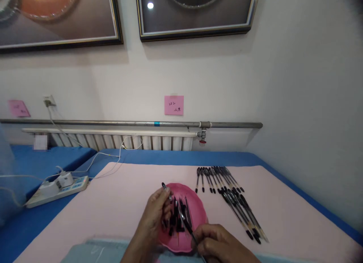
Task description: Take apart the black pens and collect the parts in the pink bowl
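A pink plate (200, 206) with a scalloped rim holds several black pen parts (177, 214). Over its left side, my left hand (155, 210) is closed around a small dark-ended pen piece (164, 186); most of that piece is hidden by the fingers. My right hand (212, 240), at the plate's lower right, pinches a pen (187, 224) with a clear barrel and a black grip, slanting up over the plate. To the right lie a row of black-capped pens (217, 179) and, nearer, a looser bunch of similar pens (244, 214).
A pale pink sheet (113, 202) covers the blue table (227, 157). At left, a white power strip (59, 191) carries plugged-in adapters and trailing cables. Behind stand a radiator (159, 143) and a pipe (127, 122). Light blue cloth (96, 251) lies at the front edge.
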Demonstrator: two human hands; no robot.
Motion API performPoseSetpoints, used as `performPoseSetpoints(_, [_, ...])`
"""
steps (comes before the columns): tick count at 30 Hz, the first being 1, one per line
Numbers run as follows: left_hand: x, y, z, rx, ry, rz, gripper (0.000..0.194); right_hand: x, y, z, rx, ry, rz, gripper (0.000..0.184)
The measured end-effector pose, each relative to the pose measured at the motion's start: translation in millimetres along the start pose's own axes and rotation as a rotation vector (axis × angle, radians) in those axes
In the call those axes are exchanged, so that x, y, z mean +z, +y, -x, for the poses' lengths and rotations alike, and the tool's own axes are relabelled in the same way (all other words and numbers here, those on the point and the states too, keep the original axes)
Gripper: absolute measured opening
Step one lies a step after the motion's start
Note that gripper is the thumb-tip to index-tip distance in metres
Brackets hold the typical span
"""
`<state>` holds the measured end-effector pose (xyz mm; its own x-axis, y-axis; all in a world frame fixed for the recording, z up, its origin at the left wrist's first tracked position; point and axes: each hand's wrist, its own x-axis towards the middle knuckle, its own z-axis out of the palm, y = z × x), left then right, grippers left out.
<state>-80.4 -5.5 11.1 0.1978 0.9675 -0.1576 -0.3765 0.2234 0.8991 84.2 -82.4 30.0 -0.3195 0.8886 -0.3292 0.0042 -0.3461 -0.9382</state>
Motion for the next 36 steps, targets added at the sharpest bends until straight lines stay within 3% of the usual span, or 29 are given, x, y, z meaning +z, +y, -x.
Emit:
performPoseSetpoints(5, [-26.4, 22, 1, 0.041, 0.145, -0.741, 0.032, -10, 3, -5, -0.064, 0.097, -0.057, 0.017])
performPoseSetpoints(7, [-23.8, 23, 5, 0.126, 0.179, -0.845, 0.026, -11, 4, -7, -0.078, 0.122, -0.097, 0.016])
performPoseSetpoints(8, [-19.5, 22, 8, 0.153, 0.15, -0.82, 0.025, -11, 5, -7, -0.085, 0.132, -0.111, 0.015])
performPoseSetpoints(10, [-6.7, 15, 14, 0.124, -0.02, -0.647, 0.025, -10, 5, -8, -0.107, 0.127, -0.125, 0.014])
performPoseSetpoints(12, [7.8, 7, 20, -0.019, -0.207, -0.395, 0.03, -8, 6, -8, -0.132, 0.089, -0.132, 0.013])
performPoseSetpoints(15, [23.2, -3, 26, -0.208, -0.301, -0.093, 0.037, -8, 7, -10, -0.134, 0.018, -0.169, 0.013])
performPoseSetpoints(20, [24.3, -5, 25, -0.182, -0.262, 0.106, 0.041, -10, 7, -8, -0.07, -0.069, -0.246, 0.019])
performPoseSetpoints(25, [23.1, -6, 22, -0.13, -0.232, 0.126, 0.031, -8, 11, -6, -0.077, -0.087, -0.293, 0.018])
performPoseSetpoints(30, [28.6, -11, 22, -0.113, -0.127, 0.142, 0.032, -2, 12, -8, -0.111, 0.03, -0.266, 0.019])
performPoseSetpoints(36, [28.6, -6, 21, -0.084, -0.142, 0.21, 0.031, 6, 7, -5, -0.097, -0.065, -0.23, 0.026])
